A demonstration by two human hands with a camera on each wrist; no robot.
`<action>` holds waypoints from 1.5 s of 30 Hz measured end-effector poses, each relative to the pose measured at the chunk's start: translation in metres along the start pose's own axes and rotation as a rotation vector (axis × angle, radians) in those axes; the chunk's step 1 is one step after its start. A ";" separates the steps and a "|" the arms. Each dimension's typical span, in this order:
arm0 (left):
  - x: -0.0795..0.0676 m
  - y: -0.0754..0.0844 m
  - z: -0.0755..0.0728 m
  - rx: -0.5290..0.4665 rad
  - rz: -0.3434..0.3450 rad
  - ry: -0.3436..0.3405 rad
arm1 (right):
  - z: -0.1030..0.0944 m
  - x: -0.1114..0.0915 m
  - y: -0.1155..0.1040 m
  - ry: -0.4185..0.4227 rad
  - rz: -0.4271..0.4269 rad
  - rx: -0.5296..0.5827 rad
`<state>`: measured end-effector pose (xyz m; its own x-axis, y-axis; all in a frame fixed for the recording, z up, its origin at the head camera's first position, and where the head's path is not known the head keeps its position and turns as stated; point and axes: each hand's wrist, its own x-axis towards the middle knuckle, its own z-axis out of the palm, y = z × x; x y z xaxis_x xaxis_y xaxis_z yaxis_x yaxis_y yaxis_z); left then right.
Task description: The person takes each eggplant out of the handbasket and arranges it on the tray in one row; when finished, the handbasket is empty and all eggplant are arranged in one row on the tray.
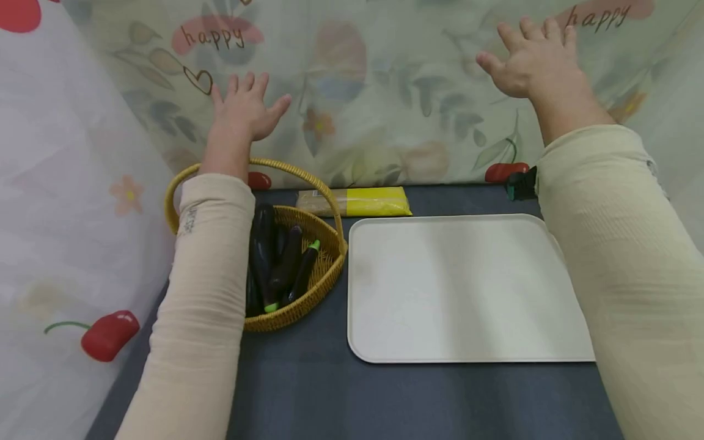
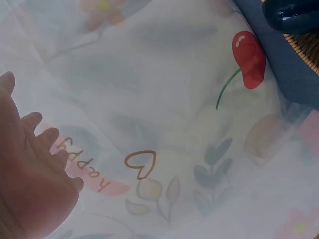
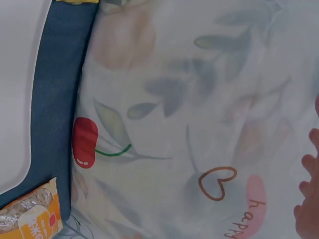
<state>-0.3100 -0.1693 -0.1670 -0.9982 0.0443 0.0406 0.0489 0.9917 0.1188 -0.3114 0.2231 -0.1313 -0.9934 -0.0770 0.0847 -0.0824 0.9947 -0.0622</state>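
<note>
Both hands are raised in front of the printed curtain, fingers spread, holding nothing. My left hand (image 1: 242, 110) is up beyond the handle of a wicker basket (image 1: 324, 278); in the left wrist view that hand (image 2: 37, 179) shows at the left edge. Inside the basket lie several dark eggplants (image 1: 286, 263), partly hidden by the left sleeve. My right hand (image 1: 536, 61) is held high at the right, above the far side of a white tray (image 1: 462, 287). Only fingers of the right hand (image 3: 309, 179) show at the right edge of the right wrist view.
A yellow and clear packet (image 1: 354, 201) lies along the back edge of the dark table (image 1: 308, 391). In the right wrist view, an orange packet (image 3: 35, 214) is beside the tray's corner. The curtain (image 1: 385, 91) hangs behind the table and at both sides.
</note>
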 end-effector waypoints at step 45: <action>-0.136 -0.163 0.091 -0.684 0.030 0.048 | 0.152 -0.066 0.069 -0.828 -0.254 2.093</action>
<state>-0.1859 -0.3264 -0.2824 -0.9942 0.0496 0.0956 0.1033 0.6900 0.7164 -0.2638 0.2864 -0.2919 -0.7115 -0.7026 -0.0062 0.4375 -0.4361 -0.7864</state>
